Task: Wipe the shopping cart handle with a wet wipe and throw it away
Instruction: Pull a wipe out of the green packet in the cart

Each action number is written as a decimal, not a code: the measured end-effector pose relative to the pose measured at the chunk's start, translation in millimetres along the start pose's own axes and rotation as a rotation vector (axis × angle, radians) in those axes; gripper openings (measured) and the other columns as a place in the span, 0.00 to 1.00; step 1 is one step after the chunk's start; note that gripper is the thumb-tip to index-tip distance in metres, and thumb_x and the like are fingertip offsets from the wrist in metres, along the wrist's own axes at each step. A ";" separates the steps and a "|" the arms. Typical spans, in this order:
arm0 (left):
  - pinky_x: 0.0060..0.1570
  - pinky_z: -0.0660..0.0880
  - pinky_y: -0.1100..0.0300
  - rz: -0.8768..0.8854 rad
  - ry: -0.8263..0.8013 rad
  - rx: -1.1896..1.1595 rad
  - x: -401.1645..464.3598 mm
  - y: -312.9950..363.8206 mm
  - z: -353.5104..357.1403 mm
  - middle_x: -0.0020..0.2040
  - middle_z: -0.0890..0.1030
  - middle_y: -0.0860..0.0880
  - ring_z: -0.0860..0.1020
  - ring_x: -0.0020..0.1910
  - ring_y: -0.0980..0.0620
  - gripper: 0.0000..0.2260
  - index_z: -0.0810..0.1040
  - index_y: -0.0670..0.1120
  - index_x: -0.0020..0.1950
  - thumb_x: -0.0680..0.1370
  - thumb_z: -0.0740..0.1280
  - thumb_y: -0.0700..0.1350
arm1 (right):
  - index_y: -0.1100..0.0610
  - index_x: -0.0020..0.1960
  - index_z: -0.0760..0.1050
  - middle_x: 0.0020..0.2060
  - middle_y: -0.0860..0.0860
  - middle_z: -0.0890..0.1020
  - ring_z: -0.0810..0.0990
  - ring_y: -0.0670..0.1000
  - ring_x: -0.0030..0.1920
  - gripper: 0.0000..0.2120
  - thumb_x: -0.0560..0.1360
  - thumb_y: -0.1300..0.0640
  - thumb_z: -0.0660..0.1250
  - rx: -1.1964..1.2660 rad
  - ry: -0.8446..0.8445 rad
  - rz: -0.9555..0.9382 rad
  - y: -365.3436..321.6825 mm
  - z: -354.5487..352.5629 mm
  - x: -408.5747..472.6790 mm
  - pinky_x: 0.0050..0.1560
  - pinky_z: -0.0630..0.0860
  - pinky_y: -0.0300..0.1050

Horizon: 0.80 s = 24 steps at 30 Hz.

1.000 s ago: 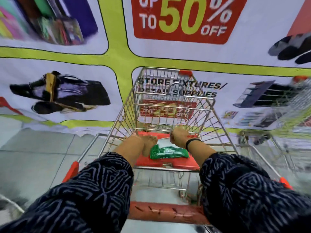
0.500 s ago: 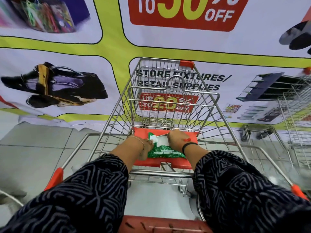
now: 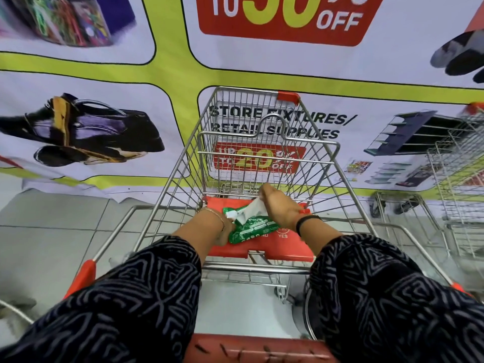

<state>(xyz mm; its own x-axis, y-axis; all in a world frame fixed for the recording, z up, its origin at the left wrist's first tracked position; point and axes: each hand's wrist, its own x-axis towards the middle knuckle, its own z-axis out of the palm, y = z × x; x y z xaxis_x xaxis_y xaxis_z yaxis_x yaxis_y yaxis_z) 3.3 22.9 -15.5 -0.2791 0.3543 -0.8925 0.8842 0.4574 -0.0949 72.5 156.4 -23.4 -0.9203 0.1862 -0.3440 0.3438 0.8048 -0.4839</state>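
A green wet wipe pack lies on the red child seat flap of the wire shopping cart. My left hand presses on the pack's left end. My right hand pinches a white wet wipe that stretches up and to the right out of the pack's opening. The cart's red handle runs along the bottom edge, between my two patterned sleeves, with nothing touching it.
A sale banner hangs right behind the cart's front. More wire carts stand at the right. Grey tiled floor lies to the left. Red corner caps mark the cart's side rails.
My right hand came down onto the pack, pinched a wipe and has drawn it partly out, up and to the right. My left hand stayed on the pack. The view tilted down.
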 end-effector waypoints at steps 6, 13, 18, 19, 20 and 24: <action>0.44 0.73 0.54 -0.015 -0.009 0.077 7.2 1.8 1.1 0.74 0.58 0.42 0.70 0.65 0.42 0.33 0.46 0.49 0.73 0.73 0.59 0.39 | 0.59 0.46 0.62 0.32 0.48 0.67 0.66 0.48 0.32 0.07 0.79 0.67 0.49 0.451 0.140 0.041 -10.3 -28.7 -3.1 0.25 0.66 0.29; 0.61 0.70 0.52 0.134 0.126 -0.314 -8.6 5.1 -17.3 0.73 0.60 0.41 0.68 0.66 0.43 0.32 0.49 0.43 0.73 0.74 0.63 0.40 | 0.56 0.37 0.66 0.32 0.54 0.70 0.68 0.50 0.30 0.14 0.80 0.64 0.52 0.767 -0.076 0.245 -13.8 -74.5 -36.2 0.33 0.67 0.44; 0.69 0.58 0.59 0.602 0.360 -0.901 -86.4 25.8 -43.1 0.73 0.61 0.46 0.61 0.70 0.51 0.35 0.55 0.44 0.71 0.71 0.70 0.46 | 0.58 0.38 0.69 0.32 0.56 0.74 0.74 0.50 0.27 0.16 0.81 0.65 0.50 1.094 0.012 0.188 -39.3 -110.4 -114.6 0.31 0.72 0.43; 0.66 0.62 0.61 0.657 0.451 -0.908 -99.1 33.1 -44.7 0.70 0.67 0.45 0.67 0.66 0.51 0.29 0.61 0.43 0.68 0.71 0.70 0.43 | 0.57 0.38 0.69 0.32 0.56 0.74 0.74 0.51 0.29 0.15 0.81 0.64 0.50 1.096 0.067 0.166 -44.4 -114.7 -129.0 0.32 0.71 0.43; 0.62 0.68 0.61 0.691 0.556 -0.877 -113.3 41.7 -45.5 0.65 0.73 0.42 0.72 0.60 0.51 0.23 0.67 0.41 0.64 0.71 0.69 0.40 | 0.56 0.39 0.69 0.32 0.55 0.73 0.74 0.49 0.29 0.14 0.81 0.63 0.51 1.035 0.146 0.138 -49.3 -118.9 -147.5 0.31 0.72 0.40; 0.50 0.70 0.60 0.563 0.986 -0.404 -146.5 67.1 -36.0 0.52 0.82 0.45 0.74 0.47 0.52 0.09 0.78 0.44 0.53 0.74 0.64 0.40 | 0.47 0.43 0.66 0.26 0.45 0.75 0.69 0.41 0.24 0.08 0.78 0.58 0.59 0.359 0.354 -0.034 -53.5 -118.6 -217.2 0.27 0.65 0.34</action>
<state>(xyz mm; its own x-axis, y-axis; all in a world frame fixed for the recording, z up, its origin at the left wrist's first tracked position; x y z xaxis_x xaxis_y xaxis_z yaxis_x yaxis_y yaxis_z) 90.0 31.1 124.8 -0.2140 0.9764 -0.0275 0.8419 0.1986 0.5017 231.9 139.7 172.6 -0.9175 0.3932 -0.0598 0.2982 0.5808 -0.7574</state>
